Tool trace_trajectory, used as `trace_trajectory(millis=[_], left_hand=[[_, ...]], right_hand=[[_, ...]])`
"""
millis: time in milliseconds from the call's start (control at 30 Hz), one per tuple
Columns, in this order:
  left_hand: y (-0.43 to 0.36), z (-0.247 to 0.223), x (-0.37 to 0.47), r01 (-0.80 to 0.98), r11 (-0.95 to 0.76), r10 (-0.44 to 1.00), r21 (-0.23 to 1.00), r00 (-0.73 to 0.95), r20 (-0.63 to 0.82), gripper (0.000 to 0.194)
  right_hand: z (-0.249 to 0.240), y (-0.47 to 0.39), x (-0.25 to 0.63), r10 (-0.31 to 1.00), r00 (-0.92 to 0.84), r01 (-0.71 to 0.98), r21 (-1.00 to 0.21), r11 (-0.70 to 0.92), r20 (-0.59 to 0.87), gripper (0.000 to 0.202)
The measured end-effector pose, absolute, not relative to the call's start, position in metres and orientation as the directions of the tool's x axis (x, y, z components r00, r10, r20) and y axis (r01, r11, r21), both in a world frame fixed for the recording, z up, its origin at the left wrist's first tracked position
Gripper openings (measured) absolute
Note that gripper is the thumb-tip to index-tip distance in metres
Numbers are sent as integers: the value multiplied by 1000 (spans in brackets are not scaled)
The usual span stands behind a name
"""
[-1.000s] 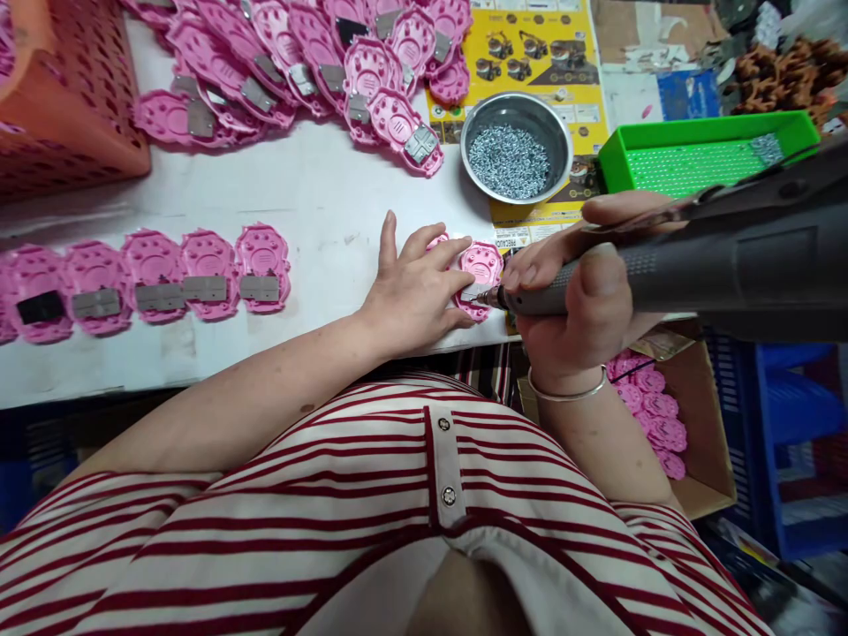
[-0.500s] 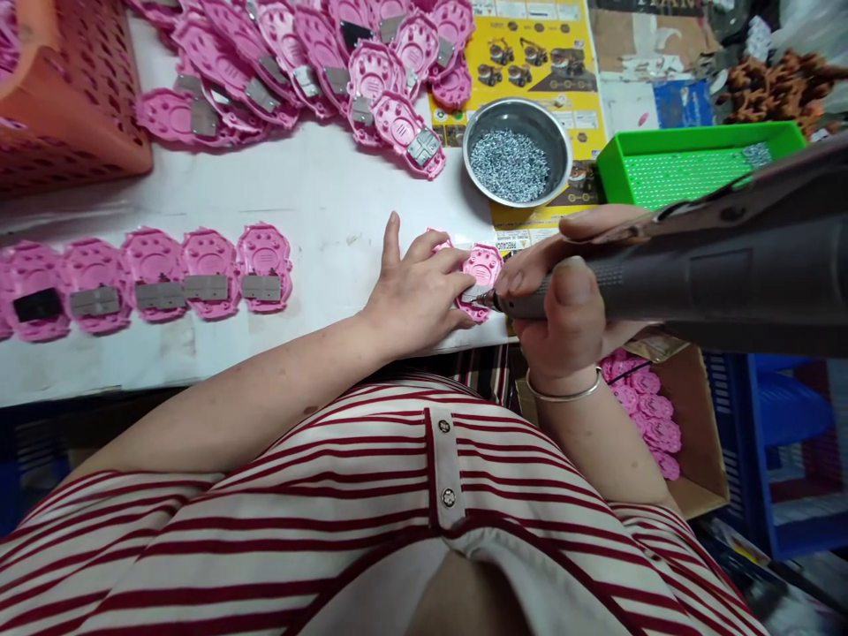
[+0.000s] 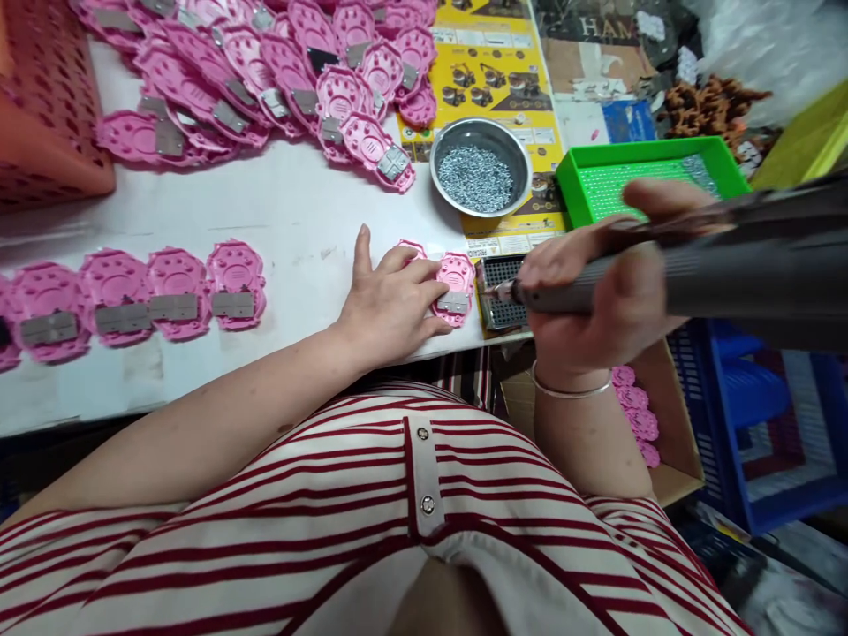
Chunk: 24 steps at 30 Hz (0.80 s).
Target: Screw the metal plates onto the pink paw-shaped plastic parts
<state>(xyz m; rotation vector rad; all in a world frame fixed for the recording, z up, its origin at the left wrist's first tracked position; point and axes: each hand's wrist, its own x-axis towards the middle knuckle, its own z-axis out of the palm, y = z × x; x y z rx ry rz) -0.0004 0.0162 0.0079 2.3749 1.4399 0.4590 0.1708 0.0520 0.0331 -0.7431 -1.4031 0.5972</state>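
My left hand (image 3: 390, 309) lies on the table with its fingers on a pink plastic piece (image 3: 456, 276) that has a grey plate across its lower part. Another pink piece (image 3: 412, 251) shows partly beyond those fingers. My right hand (image 3: 589, 300) is wrapped round a dark grey electric screwdriver (image 3: 748, 274). Its metal tip points left, over a small black perforated tray (image 3: 503, 269) just right of the pink piece. Tip and piece are apart. A steel bowl (image 3: 480, 168) of small screws stands farther back.
A row of pink pieces (image 3: 237, 283) lines the left of the white table (image 3: 298, 203). Behind are a pink heap (image 3: 291, 71) and an orange basket (image 3: 53, 115). A green tray (image 3: 583, 185) stands at right; below it, a cardboard box (image 3: 669, 415) and blue crates (image 3: 722, 424).
My right hand has drawn the screwdriver rightward off the pink piece, uncovering the black tray. My left hand stays on the pieces. The whole view has shifted slightly.
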Motion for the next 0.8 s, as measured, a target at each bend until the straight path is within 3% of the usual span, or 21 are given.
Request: trace_trajectory(millis=[133, 267, 367, 500, 667, 800], left_hand=[[12, 7, 3, 807, -451, 890, 380, 441, 119, 27], [10, 7, 4, 813, -449, 889, 371, 450, 89, 29], [10, 10, 3, 798, -430, 892, 423, 448, 62, 28], [9, 15, 2, 784, -415, 894, 461, 445, 48, 26], [9, 14, 3, 823, -429, 895, 373, 444, 50, 27], [10, 12, 2, 816, -424, 896, 393, 442, 49, 27]], right_hand=[[46, 64, 194, 548, 306, 29, -583, 812, 779, 15], [31, 76, 215, 538, 333, 168, -610, 775, 775, 24], [19, 79, 223, 578, 369, 218, -672, 708, 728, 29], [11, 80, 228, 576, 347, 265, -666, 697, 740, 38], [14, 78, 230, 597, 353, 277, -690, 669, 720, 29], [15, 79, 229, 572, 372, 250, -672, 697, 731, 28]])
